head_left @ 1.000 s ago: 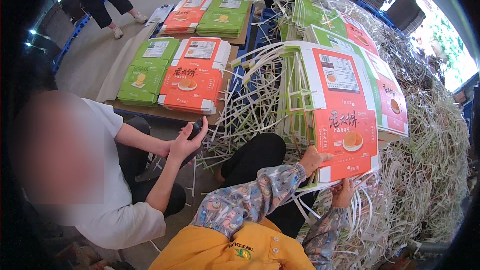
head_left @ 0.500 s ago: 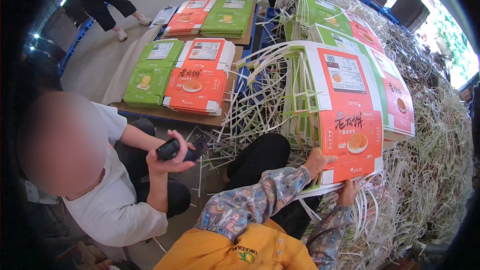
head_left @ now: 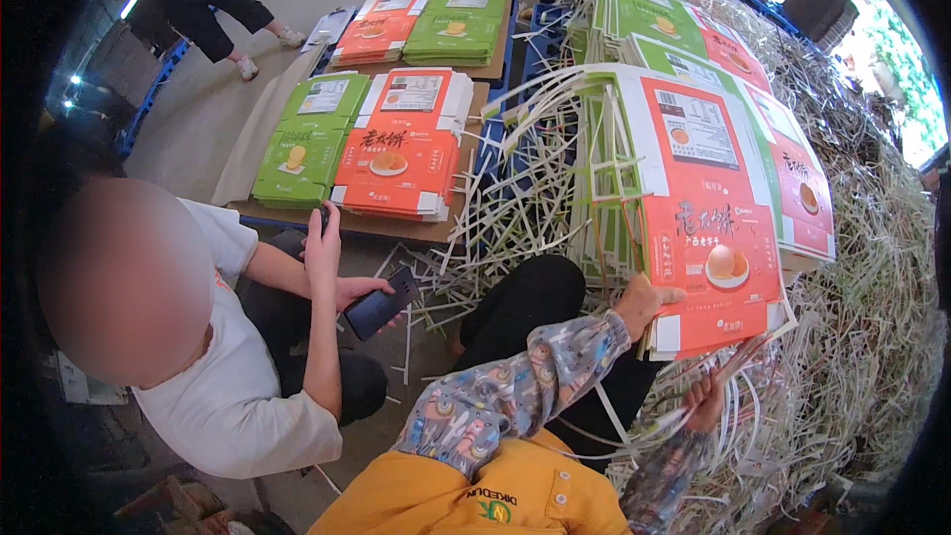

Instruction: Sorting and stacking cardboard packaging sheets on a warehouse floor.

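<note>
A stack of orange printed carton blanks (head_left: 705, 238), with white edges and a round-cake picture, leans before me. My left hand (head_left: 642, 305) grips its lower left edge, with one digit stretched over the top sheet and the other fingers partly hidden. Below the stack's lower edge, my right hand (head_left: 705, 398) is closed round a bunch of thin paper waste strips (head_left: 728, 369). Loose waste trim (head_left: 606, 168) in white and green still hangs along the stack's left side. Green and orange blanks (head_left: 788, 173) lie directly behind it.
On the left, a pallet (head_left: 371, 230) bears green blanks (head_left: 312, 139) and orange blanks (head_left: 401, 144). Shredded trim (head_left: 852, 337) heaps up at right. A crouching person in white (head_left: 233, 337) holds a dark phone (head_left: 381, 305) close to my left arm. Others are farther back.
My right hand has moved down and away from the stack's lower edge, pulling strips with it. My left hand stays on the stack. The crouching person's hands have parted.
</note>
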`<state>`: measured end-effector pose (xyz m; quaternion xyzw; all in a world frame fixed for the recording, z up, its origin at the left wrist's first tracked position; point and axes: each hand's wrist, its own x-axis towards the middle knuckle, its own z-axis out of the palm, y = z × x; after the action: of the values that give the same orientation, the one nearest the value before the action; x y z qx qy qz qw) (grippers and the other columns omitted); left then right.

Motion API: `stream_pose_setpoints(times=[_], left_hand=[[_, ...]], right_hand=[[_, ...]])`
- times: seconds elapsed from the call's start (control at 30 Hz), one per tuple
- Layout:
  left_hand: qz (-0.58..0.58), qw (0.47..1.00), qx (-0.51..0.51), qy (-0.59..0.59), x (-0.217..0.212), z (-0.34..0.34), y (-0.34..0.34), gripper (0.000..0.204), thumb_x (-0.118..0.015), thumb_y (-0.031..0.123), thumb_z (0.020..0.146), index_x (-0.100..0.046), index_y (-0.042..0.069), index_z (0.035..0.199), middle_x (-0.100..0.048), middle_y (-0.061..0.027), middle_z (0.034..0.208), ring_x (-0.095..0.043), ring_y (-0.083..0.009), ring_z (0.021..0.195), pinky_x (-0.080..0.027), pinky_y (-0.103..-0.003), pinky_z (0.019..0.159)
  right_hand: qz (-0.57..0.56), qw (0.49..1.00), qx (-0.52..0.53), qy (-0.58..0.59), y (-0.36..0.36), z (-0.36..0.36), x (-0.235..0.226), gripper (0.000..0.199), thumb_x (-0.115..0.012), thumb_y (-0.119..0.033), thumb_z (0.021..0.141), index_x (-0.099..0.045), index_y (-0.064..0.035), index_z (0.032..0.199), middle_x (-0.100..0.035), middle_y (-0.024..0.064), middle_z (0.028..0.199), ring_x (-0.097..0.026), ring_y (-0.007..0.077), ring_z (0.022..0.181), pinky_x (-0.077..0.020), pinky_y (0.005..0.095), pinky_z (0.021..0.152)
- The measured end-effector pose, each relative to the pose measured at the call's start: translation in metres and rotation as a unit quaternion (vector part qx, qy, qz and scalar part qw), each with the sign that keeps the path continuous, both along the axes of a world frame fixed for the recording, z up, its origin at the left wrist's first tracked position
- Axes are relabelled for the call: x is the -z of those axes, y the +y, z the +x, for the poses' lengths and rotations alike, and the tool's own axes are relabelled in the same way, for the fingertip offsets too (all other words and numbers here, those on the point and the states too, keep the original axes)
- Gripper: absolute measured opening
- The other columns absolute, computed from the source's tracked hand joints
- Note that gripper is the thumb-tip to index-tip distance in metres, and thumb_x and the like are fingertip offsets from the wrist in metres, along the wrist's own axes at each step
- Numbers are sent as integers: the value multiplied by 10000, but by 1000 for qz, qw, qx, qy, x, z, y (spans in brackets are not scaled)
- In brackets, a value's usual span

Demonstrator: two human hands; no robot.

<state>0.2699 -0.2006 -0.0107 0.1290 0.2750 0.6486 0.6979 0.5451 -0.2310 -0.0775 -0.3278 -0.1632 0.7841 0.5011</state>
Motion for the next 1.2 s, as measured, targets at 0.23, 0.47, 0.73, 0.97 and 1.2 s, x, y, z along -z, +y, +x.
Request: stream_pose_setpoints(times=[0.23,0.47,0.73,0.97,1.2], left_hand=[[6,999,30,-33,-18,-15,-2,324,-617,-23,679,-527,-23,991,-598,-108,912,-595,-176,766,-492,-313,692],[-33,997,52,39,-13,-12,-3,332,-622,-7,685,-523,-17,1001,-596,-108,927,-590,-168,790,-487,-310,717],[-58,994,59,70,-15,-7,-8,337,-610,-8,693,-515,-17,1017,-589,-111,955,-591,-178,797,-485,-309,724],[-42,998,40,28,-9,-17,-12,381,-593,-21,696,-482,-16,1061,-578,-117,981,-591,-194,819,-485,-332,745],[-2,988,155,-10,-34,-63,-19,425,-584,-46,681,-455,-19,1085,-562,-135,1009,-590,-213,850,-497,-344,735]], right_hand=[[141,758,200,-605,8,99,-12,233,-481,-254,858,-535,-40,930,-437,-22,683,-349,44,560,-301,193,478],[228,751,129,-606,13,12,-57,563,-572,-241,798,-308,-20,1242,-387,102,1179,-399,183,1056,-390,284,810],[107,923,201,-310,42,-33,-52,417,-545,-244,818,-377,-67,1157,-518,47,973,-523,124,745,-441,243,586],[83,937,141,-310,38,-16,-46,291,-454,-194,874,-417,-88,1143,-399,-12,615,-379,72,474,-336,189,431],[288,604,133,-731,80,156,14,447,-367,-160,888,-255,-87,1314,-473,87,1192,-518,200,954,-423,249,720]])
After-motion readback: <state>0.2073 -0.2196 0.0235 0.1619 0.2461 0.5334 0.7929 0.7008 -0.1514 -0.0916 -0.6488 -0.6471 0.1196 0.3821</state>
